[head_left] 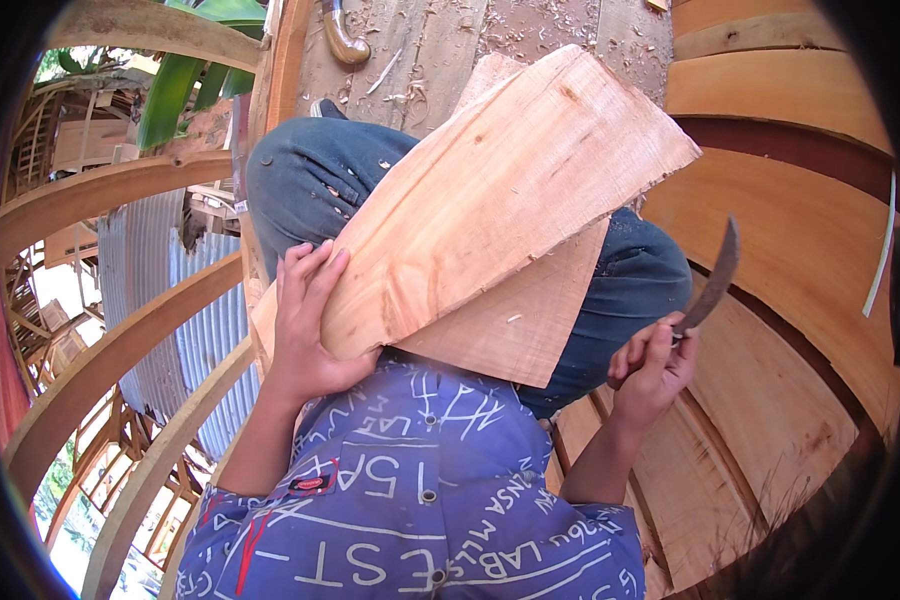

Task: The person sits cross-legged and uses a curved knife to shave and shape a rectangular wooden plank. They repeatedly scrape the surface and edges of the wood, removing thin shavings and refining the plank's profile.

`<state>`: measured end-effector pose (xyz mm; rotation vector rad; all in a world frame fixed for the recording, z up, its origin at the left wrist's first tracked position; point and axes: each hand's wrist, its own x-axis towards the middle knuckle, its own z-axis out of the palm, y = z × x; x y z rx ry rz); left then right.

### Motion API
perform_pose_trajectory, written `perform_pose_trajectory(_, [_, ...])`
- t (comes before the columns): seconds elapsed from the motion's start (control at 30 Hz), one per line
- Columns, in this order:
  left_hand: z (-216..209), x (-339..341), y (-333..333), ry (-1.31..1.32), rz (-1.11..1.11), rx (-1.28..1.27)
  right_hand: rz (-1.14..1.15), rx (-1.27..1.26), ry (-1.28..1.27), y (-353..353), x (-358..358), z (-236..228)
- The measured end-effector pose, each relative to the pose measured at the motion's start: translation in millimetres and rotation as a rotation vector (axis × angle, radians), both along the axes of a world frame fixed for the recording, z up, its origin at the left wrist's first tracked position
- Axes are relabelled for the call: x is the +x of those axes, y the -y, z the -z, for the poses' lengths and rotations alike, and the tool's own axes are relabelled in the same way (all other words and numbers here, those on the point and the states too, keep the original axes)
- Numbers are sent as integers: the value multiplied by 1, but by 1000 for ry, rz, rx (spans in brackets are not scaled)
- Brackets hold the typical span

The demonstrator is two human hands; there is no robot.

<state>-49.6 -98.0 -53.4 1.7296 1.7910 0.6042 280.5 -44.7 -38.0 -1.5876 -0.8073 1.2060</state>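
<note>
A long pale wooden board (500,190) lies slantwise across my lap. My left hand (310,325) grips its near left end, the fingers on the face and the thumb along the end edge. Beneath it, a second wooden board (520,325) rests on my legs, partly covered. Off to the right, apart from both boards, my right hand (655,365) is closed round the handle of a knife (718,275). Its dark, curved blade points up and away from me; the fingers hide most of the handle.
On the plank floor (450,40) ahead lie wood shavings and a curved wooden handle (346,38), its far end cut off by the view. Wooden rails (120,195) run along my left, with corrugated metal sheets (205,330) beyond. Broad planks (760,200) line my right.
</note>
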Motion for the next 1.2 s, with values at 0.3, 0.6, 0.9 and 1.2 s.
perform_pose_trajectory(0.3, [3, -4, 2, 2, 37, -17, -593, -421, -497, 7, -30, 5])
perform_pose_trajectory(0.6, [2, 0, -1, 8, 13, 25, -609, -702, -806, -7, -18, 10])
perform_pose_trajectory(0.9, [1, 4, -2, -11, -10, 38, -603, -472, -208, 0, -31, 15])
perform_pose_trajectory(1.2, [2, 2, 1, 20, -29, 23, -56, -153, -105, -38, 7, -2])
